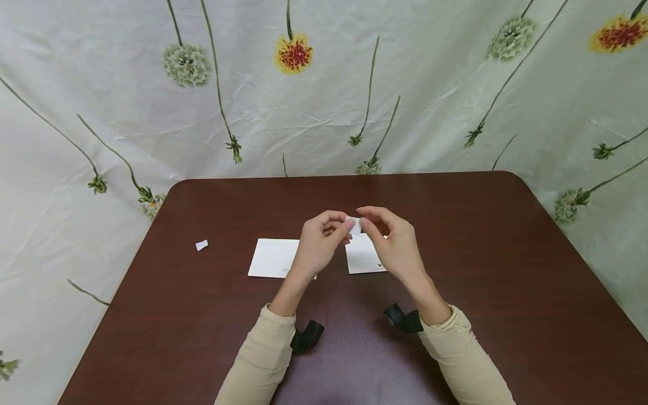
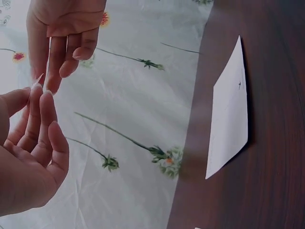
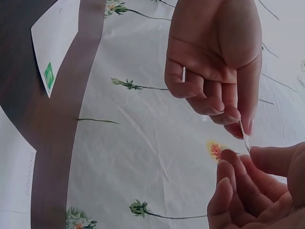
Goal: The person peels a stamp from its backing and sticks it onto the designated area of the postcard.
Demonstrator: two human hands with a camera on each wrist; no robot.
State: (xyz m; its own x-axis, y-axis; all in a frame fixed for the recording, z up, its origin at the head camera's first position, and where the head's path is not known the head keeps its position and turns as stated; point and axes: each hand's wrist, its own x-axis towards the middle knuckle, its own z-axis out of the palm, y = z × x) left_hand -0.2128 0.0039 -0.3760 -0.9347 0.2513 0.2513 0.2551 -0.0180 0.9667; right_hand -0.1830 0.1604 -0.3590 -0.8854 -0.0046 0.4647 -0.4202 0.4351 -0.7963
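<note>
Over the table, my left hand (image 1: 320,239) pinches a small white piece of paper (image 1: 355,226) between thumb and fingertips. My right hand (image 1: 394,242) meets its other edge with thumb and fingertip, the remaining fingers curled. In the right wrist view the piece (image 3: 244,133) shows edge-on, stretching from the left fingertips to the right thumb. Below the hands lie two white envelopes. The left envelope (image 1: 270,256) has a green stamp (image 3: 49,76) at one corner; the left hand hides that corner in the head view. Part of the right envelope (image 1: 363,259) is behind the right hand.
A small white paper scrap (image 1: 202,245) lies on the left side of the dark brown table (image 1: 481,281). Behind the table's far edge hangs a white cloth (image 1: 324,112) with printed flowers. Black wrist cameras jut out from both sleeves.
</note>
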